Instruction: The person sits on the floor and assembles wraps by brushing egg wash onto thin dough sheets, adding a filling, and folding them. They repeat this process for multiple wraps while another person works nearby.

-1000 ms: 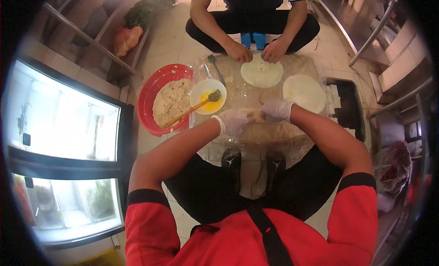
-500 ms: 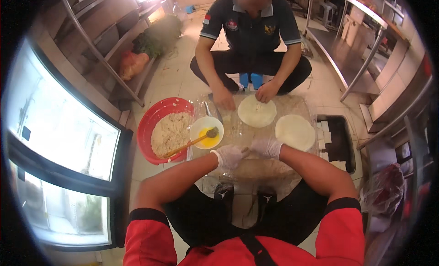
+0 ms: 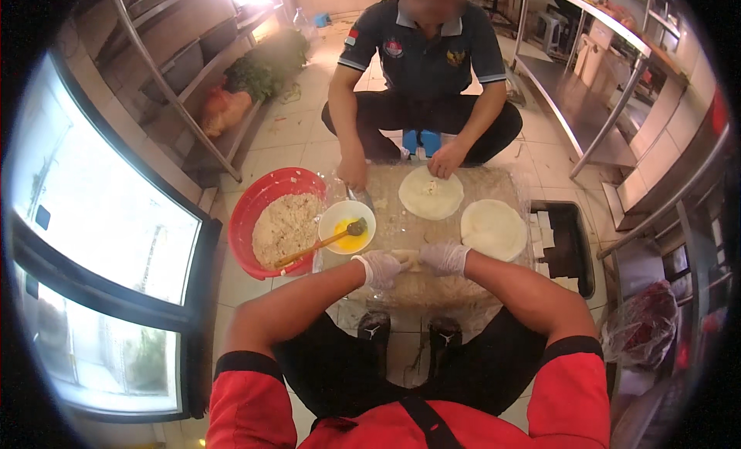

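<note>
1. Head view: left hand (image 3: 378,269) and right hand (image 3: 446,258), both in pale gloves, are low over the near part of the plastic-covered table (image 3: 394,229), facing each other.
2. Pale dough piece (image 3: 408,257) sits in the short gap between them: left fingers at its left end, right fingers at its right end.
3. Left hand: fingers curled in part, up against the dough. Can't tell whether they're closed on it, glove and dough blend.
4. Right hand: fingers bent and bunched toward the dough. Can't tell the grip here either, fingertips too small.
5. White bowl (image 3: 332,218) just beyond the left hand, yellow liquid in it. Wooden-handled tool (image 3: 309,249) lies across, head in the bowl, handle out over the red basin (image 3: 241,229) of crumbly mix (image 3: 279,231).
6. Round dough sheet (image 3: 494,229) lies flat just beyond and right of the right hand. Second sheet (image 3: 428,203) farther out, small filling on its far part, one hand of the person opposite (image 3: 432,63) at its far edge.
7. Black tray (image 3: 575,237) right of the table, white pieces (image 3: 543,231) along its left side.
</note>
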`<state>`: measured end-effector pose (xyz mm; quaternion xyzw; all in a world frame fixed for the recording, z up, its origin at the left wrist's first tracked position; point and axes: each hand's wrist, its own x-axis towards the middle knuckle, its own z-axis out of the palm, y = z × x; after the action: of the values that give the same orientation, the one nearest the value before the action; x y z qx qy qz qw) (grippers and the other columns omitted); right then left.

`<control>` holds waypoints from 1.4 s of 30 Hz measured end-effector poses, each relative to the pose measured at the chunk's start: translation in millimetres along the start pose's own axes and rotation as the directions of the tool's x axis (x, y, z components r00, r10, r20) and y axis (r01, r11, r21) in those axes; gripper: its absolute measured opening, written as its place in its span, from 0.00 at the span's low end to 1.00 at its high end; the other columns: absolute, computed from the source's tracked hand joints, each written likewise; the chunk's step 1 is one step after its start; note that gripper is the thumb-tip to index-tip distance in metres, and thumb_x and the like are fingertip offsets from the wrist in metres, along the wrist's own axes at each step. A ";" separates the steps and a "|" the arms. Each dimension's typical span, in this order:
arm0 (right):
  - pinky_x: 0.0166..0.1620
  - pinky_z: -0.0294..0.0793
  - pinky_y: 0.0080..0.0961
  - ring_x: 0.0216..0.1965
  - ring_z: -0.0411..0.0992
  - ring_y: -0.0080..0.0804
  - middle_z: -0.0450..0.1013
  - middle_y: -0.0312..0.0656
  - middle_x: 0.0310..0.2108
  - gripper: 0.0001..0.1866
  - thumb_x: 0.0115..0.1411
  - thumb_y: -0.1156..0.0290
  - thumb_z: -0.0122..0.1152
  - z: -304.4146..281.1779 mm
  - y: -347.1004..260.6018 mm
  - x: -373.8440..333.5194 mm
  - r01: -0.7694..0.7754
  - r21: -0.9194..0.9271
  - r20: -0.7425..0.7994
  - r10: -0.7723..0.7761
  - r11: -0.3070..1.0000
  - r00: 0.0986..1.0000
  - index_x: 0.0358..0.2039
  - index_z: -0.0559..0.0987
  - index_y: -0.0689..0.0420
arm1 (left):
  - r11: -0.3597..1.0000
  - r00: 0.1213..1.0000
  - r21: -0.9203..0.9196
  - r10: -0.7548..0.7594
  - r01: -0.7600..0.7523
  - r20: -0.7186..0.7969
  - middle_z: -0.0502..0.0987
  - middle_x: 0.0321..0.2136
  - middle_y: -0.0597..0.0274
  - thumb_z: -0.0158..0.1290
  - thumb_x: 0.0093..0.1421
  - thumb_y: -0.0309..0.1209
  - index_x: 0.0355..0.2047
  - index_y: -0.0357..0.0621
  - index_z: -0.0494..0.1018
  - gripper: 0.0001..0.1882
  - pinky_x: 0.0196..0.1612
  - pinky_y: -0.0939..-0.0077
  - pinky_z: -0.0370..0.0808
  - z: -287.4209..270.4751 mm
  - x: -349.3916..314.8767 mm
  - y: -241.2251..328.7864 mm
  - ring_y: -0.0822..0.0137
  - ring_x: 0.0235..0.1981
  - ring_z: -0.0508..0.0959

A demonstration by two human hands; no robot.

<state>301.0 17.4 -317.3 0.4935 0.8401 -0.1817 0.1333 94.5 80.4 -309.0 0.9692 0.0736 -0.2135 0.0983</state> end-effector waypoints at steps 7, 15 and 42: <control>0.43 0.78 0.44 0.39 0.78 0.54 0.78 0.52 0.36 0.14 0.59 0.64 0.54 -16.3 -2.4 -2.9 -0.009 0.065 0.069 0.004 0.998 0.998 0.38 0.82 0.59 | 0.998 0.989 -0.042 -0.033 0.039 0.144 0.66 0.59 0.46 0.53 0.53 0.34 0.64 0.44 0.59 0.36 0.53 0.57 0.75 -11.6 0.6 0.7 0.48 0.52 0.76; 0.42 0.74 0.46 0.37 0.76 0.56 0.77 0.55 0.32 0.12 0.56 0.66 0.54 -29.1 33.3 1.9 0.040 0.200 -0.212 0.003 0.979 0.977 0.34 0.81 0.58 | 0.957 0.965 -0.280 -0.143 0.078 -0.221 0.79 0.38 0.45 0.47 0.62 0.41 0.49 0.47 0.75 0.19 0.45 0.55 0.77 -46.2 -7.3 -3.1 0.45 0.41 0.80; 0.35 0.71 0.44 0.31 0.73 0.58 0.74 0.56 0.27 0.18 0.66 0.58 0.53 -85.5 0.7 -20.8 0.152 0.349 -0.553 0.072 0.925 0.830 0.29 0.78 0.59 | 0.760 0.499 -0.642 -0.596 0.099 -0.629 0.73 0.19 0.47 0.54 0.63 0.44 0.24 0.38 0.76 0.20 0.29 0.63 0.71 -141.2 -128.6 -6.5 0.54 0.22 0.77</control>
<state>307.8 38.9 -232.2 0.5230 0.8013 -0.1917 -0.2181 34.2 105.1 -129.3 0.8503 0.3685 0.2638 0.2677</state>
